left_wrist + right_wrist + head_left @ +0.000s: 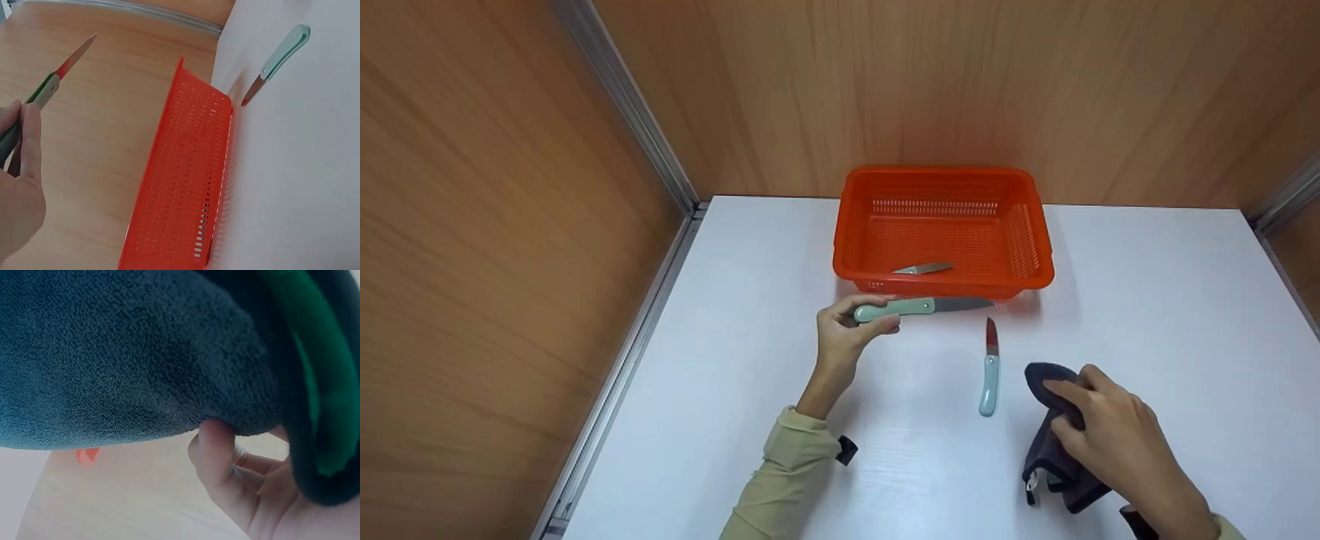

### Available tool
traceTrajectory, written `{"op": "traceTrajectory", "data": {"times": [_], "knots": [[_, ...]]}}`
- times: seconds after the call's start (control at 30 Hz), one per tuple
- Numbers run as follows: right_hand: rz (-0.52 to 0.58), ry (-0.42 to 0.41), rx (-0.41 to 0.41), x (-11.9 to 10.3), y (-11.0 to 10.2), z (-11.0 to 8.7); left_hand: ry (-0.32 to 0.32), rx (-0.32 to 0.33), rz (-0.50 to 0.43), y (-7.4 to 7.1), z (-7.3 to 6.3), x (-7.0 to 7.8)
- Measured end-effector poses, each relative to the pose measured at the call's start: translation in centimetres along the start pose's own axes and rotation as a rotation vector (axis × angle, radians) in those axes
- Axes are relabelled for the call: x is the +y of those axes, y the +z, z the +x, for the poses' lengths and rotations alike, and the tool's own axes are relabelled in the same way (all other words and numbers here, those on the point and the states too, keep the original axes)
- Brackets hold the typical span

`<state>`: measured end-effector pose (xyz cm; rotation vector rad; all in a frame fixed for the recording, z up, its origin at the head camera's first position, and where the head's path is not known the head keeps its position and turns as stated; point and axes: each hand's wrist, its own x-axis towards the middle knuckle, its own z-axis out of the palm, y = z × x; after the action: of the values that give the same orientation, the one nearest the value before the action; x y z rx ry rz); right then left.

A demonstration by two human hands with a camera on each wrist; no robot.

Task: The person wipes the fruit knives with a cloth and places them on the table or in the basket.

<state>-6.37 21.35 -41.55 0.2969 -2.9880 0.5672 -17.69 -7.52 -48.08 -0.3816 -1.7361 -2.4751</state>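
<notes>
My left hand (841, 341) pinches a small knife (896, 308) by its pale green handle, just in front of the basket, with the blade pointing right. The left wrist view shows this knife (47, 90) held between thumb and fingers, away from the table. My right hand (1125, 427) grips a dark terry cloth (1054, 442) that hangs in folds beneath the fingers. Up close in the right wrist view, the cloth (140, 365) hides part of that hand. A second knife (989, 382), light blue-handled, lies on the table between the hands, its blade toward the basket.
An orange-red plastic basket (844, 225) stands at the back of the white table (720, 360), close to the wooden wall (780, 97). Inside it, near the front side, lies another knife (926, 268), partly hidden by the rim. A wooden panel (510, 247) borders the left side.
</notes>
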Motion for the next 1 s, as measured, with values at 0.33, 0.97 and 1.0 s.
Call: {"op": "traceTrajectory", "data": {"times": [0.33, 0.97, 1.0], "knots": [[0.002, 0.038, -0.035, 0.8, -0.2, -0.5, -0.090, 0.026, -0.010, -0.8, 2.9, -0.8], [-0.016, 0.063, -0.075, 2.7, -0.8, -0.9, -0.284, 0.071, 0.095, -2.6, 9.6, -2.3], [-0.015, 0.067, -0.079, 2.8, -0.8, -0.9, -0.293, 0.084, 0.111, -2.5, 9.9, -2.3]]}}
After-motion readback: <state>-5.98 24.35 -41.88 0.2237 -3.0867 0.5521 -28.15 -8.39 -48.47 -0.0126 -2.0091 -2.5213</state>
